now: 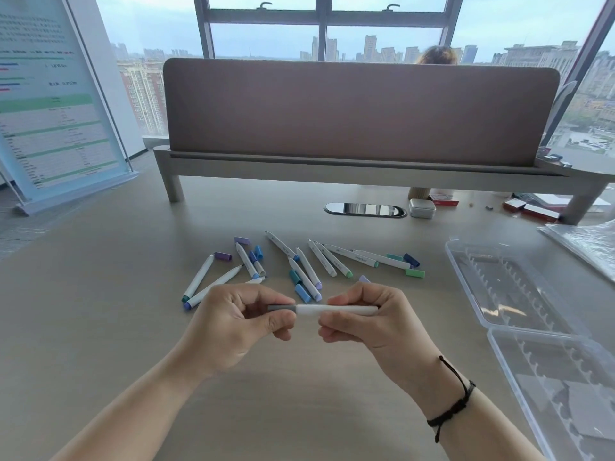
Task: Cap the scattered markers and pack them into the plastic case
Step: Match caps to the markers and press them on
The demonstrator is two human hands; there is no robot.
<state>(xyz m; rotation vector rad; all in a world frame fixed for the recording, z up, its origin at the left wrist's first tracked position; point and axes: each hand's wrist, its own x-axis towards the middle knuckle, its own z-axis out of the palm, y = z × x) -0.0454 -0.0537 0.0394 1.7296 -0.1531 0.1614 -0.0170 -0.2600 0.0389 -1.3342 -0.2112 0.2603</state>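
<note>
I hold a white marker (pixel 336 309) level above the desk, with a grey cap (pixel 281 308) on its left end. My left hand (pixel 233 324) pinches the grey cap. My right hand (pixel 369 322) grips the white barrel. Behind my hands, several white markers (pixel 307 266) lie scattered on the desk with loose purple, blue, teal and green caps (pixel 302 292) among them. The clear plastic case (pixel 519 294) lies open at the right, its ribbed slots holding no markers.
A brown desk divider (pixel 359 111) on a grey shelf stands across the back. A cable port (pixel 364 209) and a small metal tin (pixel 422 207) sit below it. A plastic bag (pixel 585 244) lies at the far right. A sign board (pixel 50 104) stands at the left.
</note>
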